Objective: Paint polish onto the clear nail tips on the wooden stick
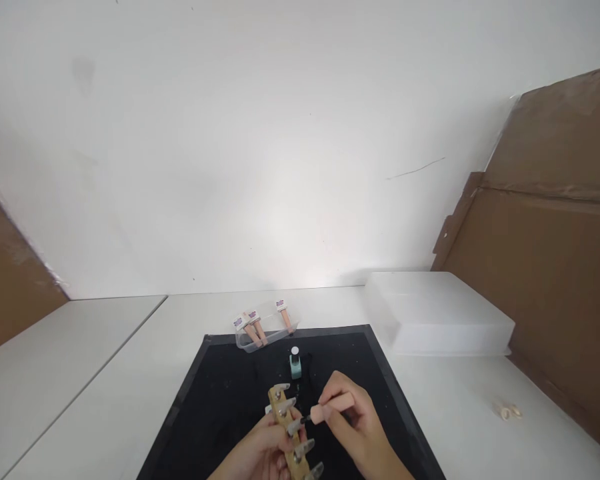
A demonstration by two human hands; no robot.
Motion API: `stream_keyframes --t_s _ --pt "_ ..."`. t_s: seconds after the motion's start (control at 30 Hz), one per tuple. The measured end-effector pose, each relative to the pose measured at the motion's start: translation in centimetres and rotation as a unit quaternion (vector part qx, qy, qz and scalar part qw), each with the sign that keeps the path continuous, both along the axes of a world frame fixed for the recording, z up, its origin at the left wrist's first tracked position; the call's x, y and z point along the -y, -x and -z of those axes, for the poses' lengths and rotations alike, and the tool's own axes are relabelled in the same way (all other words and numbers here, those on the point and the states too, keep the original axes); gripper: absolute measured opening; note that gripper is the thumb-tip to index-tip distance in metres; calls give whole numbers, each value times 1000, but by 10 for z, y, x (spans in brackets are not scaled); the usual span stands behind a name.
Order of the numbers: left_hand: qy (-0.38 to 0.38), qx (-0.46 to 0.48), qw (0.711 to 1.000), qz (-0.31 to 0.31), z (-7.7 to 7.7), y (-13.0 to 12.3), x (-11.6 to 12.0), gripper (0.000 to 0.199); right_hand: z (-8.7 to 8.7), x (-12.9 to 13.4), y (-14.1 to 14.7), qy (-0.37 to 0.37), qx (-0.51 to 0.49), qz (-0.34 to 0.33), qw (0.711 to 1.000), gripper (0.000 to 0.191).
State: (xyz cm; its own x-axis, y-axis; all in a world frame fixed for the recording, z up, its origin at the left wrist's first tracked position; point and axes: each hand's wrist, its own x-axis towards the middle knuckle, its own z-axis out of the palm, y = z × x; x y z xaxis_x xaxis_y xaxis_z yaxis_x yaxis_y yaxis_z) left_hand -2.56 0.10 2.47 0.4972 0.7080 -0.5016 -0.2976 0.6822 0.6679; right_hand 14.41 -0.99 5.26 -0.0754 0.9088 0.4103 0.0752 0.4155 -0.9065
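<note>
Near the bottom centre, my left hand (267, 448) is closed around a wooden bar (283, 417) that carries several clear nail tips on metal mounts. My right hand (353, 423) pinches a pink tool (333, 407) from the right side. The tool's dark tip points left and meets, or nearly meets, the middle clear nail tip (295, 427); actual contact is too small to tell. Just beyond the bar stands a small teal bottle (295, 366) with a whitish top.
A black mat (230, 387) lies under the hands. At its far edge a clear tray (250, 347) holds several pink tools with labels. A white translucent box (445, 337) stands at the right, with small beige rings (509, 413) nearer. Brown cardboard (545, 267) borders the right.
</note>
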Motion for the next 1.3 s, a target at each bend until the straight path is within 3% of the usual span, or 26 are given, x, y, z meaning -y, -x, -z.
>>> stream_keyframes --t_s 0.2,0.63,0.9,1.1,1.3 --pt "-3 -3 1000 6 -3 -4 -1 25 -6 3 1 -7 50 -46 998 6" --pt "-12 -12 1000 10 1 -2 1 28 6 -4 3 17 24 51 998 23" --pt "-22 -48 999 6 0 -4 -1 26 5 -1 1 41 -5 -5 999 14" --pt "-57 -75 995 34 -6 -7 0 26 12 -1 -1 43 10 -24 999 23" --pt "-102 -113 987 59 1 -9 -3 20 14 -1 -1 59 31 -41 997 20"
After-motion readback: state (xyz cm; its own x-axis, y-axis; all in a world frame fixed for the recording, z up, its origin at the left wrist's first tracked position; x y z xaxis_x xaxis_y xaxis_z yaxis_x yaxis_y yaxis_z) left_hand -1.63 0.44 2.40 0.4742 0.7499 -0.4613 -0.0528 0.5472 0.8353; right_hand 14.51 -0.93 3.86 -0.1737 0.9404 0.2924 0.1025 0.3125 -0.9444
